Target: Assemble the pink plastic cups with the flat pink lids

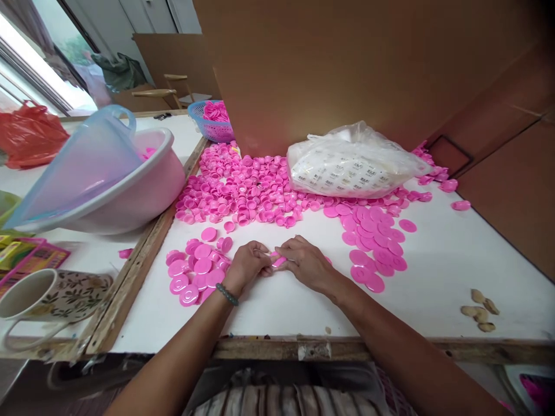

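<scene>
My left hand (250, 263) and right hand (307, 261) together pinch a small, glossy, bright-pink plastic piece (278, 262), partly hidden, over the white tabletop (286, 309), between a cluster of shiny round pink plastic caps (203, 266) and overlapping flat pink plastic discs (368, 241).

Free tabletop (436, 283) between discs (383, 255) and peanuts (480, 314)

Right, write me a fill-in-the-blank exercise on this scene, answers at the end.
1. The small piece between the left-hand grip and the right-hand grip is coloured ____.
2. The bracelet is on the person's ____ wrist.
3. Of the patterned mug and the peanuts, those on the person's right are the ____.
4. Behind the clear bag stands brown ____.

Missing words: pink; left; peanuts; cardboard.
</scene>
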Motion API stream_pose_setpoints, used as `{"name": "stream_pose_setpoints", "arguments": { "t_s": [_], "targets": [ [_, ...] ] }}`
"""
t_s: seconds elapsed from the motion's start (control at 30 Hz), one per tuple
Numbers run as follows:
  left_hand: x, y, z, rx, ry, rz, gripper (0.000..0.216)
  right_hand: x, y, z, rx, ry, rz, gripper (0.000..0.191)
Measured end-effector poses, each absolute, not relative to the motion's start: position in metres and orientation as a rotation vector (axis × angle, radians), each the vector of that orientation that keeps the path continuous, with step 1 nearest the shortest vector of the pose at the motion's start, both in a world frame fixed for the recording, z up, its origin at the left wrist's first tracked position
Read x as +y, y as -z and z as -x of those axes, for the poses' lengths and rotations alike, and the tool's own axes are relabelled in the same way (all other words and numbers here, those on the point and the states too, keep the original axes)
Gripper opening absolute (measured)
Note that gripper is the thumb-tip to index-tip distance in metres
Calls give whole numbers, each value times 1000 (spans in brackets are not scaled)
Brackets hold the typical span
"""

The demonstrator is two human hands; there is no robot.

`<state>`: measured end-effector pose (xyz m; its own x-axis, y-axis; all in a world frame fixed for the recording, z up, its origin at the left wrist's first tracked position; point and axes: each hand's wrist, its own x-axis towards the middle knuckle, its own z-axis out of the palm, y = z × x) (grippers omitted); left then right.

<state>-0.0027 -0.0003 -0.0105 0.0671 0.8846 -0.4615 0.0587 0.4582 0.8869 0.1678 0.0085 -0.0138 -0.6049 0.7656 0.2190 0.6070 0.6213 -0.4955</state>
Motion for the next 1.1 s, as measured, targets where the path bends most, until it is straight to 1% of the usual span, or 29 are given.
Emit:
{"name": "stream_pose_setpoints", "arguments": {
  "t_s": [0.1, 0.23, 0.33, 0.43, 0.5, 0.53, 0.57, 0.7, 0.83, 0.97, 1.03, 1.1],
  "targets": [
    [7, 7, 5, 1392, -680, -861, 33, 16, 13, -165, -2514, -527, 1087, 12],
    [14, 2, 6, 1390, -613, -846, 30, 21, 11, -164, -2534, -611, 1112, 9],
    [12, 5, 5, 1367, -677, -882, 31, 15, 12, -165, -2451, -555, 1166, 17],
    [8, 10, 3, 1348, -796, -958, 34, 7, 10, -165, -2415, -448, 1231, 29],
    [7, 13, 3, 1331, -825, -985, 35, 5, 8, -166, -2404, -441, 1256, 36],
    [6, 14, 4, 1320, -823, -987, 35, 5, 7, -166, -2391, -473, 1242, 37],
    [6, 15, 5, 1308, -814, -986, 36, 6, 6, -167, -2381, -529, 1206, 34],
    [5, 14, 9, 1243, -785, -985, 36, 11, 9, -170, -2369, -755, 1065, 11],
    [1, 13, 11, 1162, -782, -985, 35, 13, 14, -173, -2310, -765, 1148, 9],
    [-1, 13, 10, 1177, -769, -959, 38, 11, 12, -175, -2311, -933, 1097, 17],
    [-2, 12, 9, 1208, -754, -977, 38, 10, 12, -176, -2341, -985, 1063, 15],
    [-3, 9, 8, 1248, -722, -995, 37, 10, 13, -175, -2356, -955, 1054, 13]
  ]
}}
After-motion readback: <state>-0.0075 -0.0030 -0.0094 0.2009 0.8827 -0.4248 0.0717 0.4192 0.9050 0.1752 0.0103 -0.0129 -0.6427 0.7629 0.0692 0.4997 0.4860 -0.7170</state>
